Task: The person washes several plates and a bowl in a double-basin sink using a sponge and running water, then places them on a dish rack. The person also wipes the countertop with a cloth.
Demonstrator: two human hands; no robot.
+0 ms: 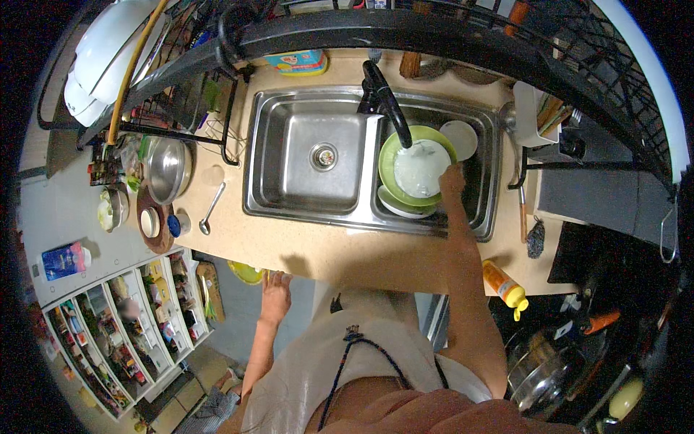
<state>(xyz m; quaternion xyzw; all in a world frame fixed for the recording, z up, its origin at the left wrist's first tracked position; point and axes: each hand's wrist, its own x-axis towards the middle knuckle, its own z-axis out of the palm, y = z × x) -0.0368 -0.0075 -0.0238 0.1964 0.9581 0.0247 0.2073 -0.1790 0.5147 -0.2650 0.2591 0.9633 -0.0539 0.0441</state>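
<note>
My right hand (452,183) grips the right rim of a green bowl (387,157) in the right basin (477,209) of the steel sink. Whitish, cloudy liquid fills the bowl's middle. Under its front edge sits another bowl (404,206), and a pale round dish (461,140) lies behind it to the right. The black faucet (387,97) reaches over the green bowl. My left hand (276,295) is at the counter's front edge, fingers curled. Close beside it, a yellow-green round object (245,272) shows below the edge; whether the hand touches it is unclear.
Left of the sink are a spoon (212,209), a blue-lidded jar (178,225) and a steel bowl (169,171). A yellow-capped bottle (504,285) stands at the right front edge. A black rack (368,30) spans overhead. Part of a person (214,404) shows lower left.
</note>
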